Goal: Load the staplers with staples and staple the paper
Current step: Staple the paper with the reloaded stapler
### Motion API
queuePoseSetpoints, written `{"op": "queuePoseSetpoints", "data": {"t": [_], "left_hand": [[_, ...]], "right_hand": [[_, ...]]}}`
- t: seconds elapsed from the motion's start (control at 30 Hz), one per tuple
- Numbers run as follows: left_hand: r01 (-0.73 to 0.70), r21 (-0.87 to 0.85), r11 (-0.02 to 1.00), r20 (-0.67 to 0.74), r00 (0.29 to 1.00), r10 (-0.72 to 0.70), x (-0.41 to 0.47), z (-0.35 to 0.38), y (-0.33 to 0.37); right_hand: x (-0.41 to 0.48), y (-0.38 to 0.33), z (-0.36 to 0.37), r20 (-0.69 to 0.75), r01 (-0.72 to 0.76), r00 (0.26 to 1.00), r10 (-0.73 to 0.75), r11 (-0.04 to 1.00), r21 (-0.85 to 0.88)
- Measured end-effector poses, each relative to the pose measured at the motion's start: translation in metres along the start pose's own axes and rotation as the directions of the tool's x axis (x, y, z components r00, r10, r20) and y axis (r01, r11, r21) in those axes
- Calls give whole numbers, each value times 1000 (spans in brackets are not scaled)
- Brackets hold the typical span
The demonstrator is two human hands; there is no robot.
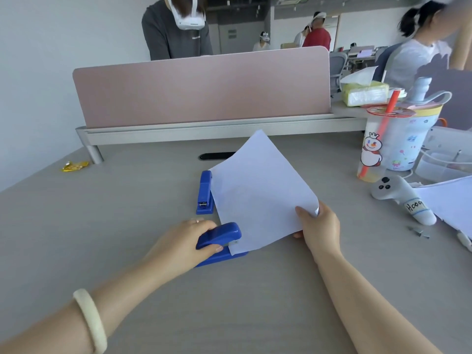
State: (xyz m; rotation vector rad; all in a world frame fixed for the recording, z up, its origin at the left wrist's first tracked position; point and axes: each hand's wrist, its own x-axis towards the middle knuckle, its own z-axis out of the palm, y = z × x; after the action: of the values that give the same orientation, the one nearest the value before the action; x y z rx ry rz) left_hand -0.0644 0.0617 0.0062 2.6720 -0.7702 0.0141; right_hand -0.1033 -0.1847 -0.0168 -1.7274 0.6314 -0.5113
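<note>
My left hand (pixel 189 238) grips a blue stapler (pixel 221 242) on the grey desk, palm over its top arm. A corner of the white paper (pixel 258 192) sits inside that stapler's mouth. My right hand (pixel 319 226) pinches the paper's right corner and holds the sheet tilted up off the desk. A second blue stapler (pixel 205 192) lies flat behind, partly under the paper's left edge. A few loose staples (pixel 419 232) lie at the right.
A pink divider (pixel 201 88) closes the desk's far side. At the right stand a drink cup with a red straw (pixel 383 146), a white controller (pixel 401 198), more paper (pixel 452 200) and a tissue pack (pixel 365 93). A yellow wrapper (pixel 75 166) lies far left. People sit beyond.
</note>
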Motion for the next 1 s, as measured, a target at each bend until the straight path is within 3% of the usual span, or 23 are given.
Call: {"op": "queuePoseSetpoints", "data": {"t": [0.37,0.57,0.67,0.8,0.87,1.0], "left_hand": [[40,-5,999,-33,999,-40,-4,-9,-1],[-19,32,999,105,994,15,5,-11,1],[28,-122,992,183,983,-5,17,-23,5],[47,-285,957,-35,998,-59,65,-28,37],[95,-249,964,-60,992,-114,87,-18,57],[80,66,995,30,996,-82,96,33,61]], "right_hand": [[-1,-1,-2,-2,4,1000,-4,1000,-16],[-2,-1,-1,-1,15,1000,-16,999,-36],[-1,-1,0,1,17,1000,-17,1000,-26],[-2,-1,0,1,6,1000,-6,1000,-6],[-2,0,-1,0,4,1000,-4,1000,-2],[0,4,-1,-8,8,1000,-8,1000,3]]}}
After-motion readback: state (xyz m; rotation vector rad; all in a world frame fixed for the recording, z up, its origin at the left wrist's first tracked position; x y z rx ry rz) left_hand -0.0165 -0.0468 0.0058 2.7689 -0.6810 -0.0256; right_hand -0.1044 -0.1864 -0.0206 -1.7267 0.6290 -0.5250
